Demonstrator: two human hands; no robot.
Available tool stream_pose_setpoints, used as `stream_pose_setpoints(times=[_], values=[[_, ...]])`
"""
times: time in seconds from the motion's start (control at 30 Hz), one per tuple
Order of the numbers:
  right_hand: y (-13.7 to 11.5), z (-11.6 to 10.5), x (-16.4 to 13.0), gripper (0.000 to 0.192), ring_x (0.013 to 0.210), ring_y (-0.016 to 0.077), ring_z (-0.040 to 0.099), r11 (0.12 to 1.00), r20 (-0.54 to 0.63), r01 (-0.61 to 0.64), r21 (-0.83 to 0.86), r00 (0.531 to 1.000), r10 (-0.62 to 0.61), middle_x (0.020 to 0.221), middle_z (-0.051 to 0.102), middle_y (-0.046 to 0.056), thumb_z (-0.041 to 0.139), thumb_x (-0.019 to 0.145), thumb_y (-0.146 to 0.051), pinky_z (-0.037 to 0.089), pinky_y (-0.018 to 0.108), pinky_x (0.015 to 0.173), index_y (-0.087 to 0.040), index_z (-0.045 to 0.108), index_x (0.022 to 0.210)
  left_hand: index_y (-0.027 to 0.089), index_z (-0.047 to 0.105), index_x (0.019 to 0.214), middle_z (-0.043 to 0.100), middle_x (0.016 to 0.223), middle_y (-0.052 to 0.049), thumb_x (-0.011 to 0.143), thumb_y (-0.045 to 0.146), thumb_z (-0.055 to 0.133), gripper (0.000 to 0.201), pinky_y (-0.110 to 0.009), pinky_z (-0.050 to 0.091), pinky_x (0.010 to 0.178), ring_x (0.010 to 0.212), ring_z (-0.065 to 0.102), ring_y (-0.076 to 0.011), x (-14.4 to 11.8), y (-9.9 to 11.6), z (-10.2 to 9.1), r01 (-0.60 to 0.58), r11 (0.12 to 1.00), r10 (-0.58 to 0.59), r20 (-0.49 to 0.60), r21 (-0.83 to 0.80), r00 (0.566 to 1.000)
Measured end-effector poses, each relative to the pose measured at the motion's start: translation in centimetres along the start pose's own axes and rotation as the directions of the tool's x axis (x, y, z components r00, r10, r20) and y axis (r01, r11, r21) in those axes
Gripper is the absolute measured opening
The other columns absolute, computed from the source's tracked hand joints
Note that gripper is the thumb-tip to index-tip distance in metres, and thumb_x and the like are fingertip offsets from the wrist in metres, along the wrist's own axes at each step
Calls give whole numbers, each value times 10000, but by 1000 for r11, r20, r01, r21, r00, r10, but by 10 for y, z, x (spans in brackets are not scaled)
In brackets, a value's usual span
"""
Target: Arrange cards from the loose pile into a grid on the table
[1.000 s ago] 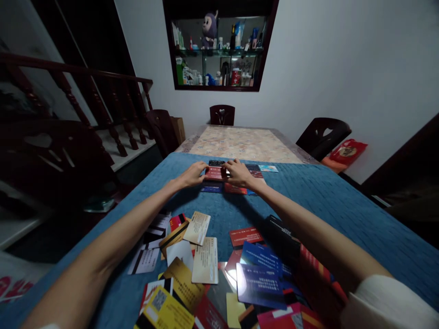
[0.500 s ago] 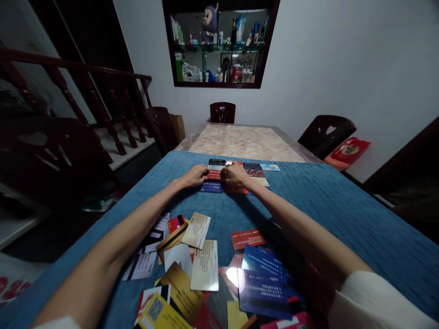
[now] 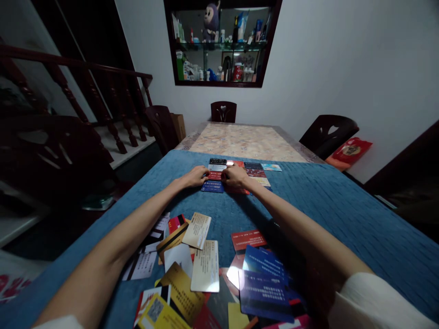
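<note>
Ahead on the blue cloth, overlapping cards lie in columns. My left hand (image 3: pixel 196 176) has its fingers curled at the left edge of a red card (image 3: pixel 215 176). At that card's right edge is my right hand (image 3: pixel 235 175), its fingers bent and closed. A blue card (image 3: pixel 212 186) lies just below the red one, with a silver card (image 3: pixel 217 168) and a black card (image 3: pixel 217 161) above it. Another red card (image 3: pixel 237 190) is partly hidden under my right hand. To the right are a dark patterned card (image 3: pixel 255 173) and a light blue card (image 3: pixel 272 167).
Nearer me are loose piles of cards, including a cream card (image 3: pixel 205 269), a yellow card (image 3: pixel 161 315) and a dark blue card (image 3: pixel 264 294). The blue cloth (image 3: pixel 329 219) covers the table's near part. Chairs (image 3: pixel 325 135) stand around the table.
The view has shifted very slightly. Both hands stay at the red card's edges, with no clear movement of the cards.
</note>
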State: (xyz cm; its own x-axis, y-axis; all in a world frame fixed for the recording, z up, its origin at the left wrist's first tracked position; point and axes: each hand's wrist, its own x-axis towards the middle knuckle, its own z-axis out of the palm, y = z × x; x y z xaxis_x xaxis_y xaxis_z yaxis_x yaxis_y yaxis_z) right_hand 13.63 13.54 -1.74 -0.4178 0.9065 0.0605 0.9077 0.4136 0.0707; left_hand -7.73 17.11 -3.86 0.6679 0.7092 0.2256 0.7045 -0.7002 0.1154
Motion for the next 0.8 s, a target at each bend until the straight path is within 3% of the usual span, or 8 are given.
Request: stream_pose_setpoints(times=[0.17,0.8], values=[[-1,-1,-3,352,1180,353,485,1000,-1,-22,5,1000,22,1235,636,147,549,860,-372,462,428,855,-235,705,1144,146,711,1028,689,990,-95,858,212,529,258,-287,489,882,916,627,-202,-1,1,0,13,1000,-13,-2,-12,1000],[-5,-3,-3,329,1172,341,499,998,4,-56,14,998,56,1195,670,137,548,871,-316,457,422,876,-238,712,1146,123,715,988,718,978,-110,838,182,515,257,-303,495,878,913,649,-220,1,5,1,66,998,-66,-4,-7,998]])
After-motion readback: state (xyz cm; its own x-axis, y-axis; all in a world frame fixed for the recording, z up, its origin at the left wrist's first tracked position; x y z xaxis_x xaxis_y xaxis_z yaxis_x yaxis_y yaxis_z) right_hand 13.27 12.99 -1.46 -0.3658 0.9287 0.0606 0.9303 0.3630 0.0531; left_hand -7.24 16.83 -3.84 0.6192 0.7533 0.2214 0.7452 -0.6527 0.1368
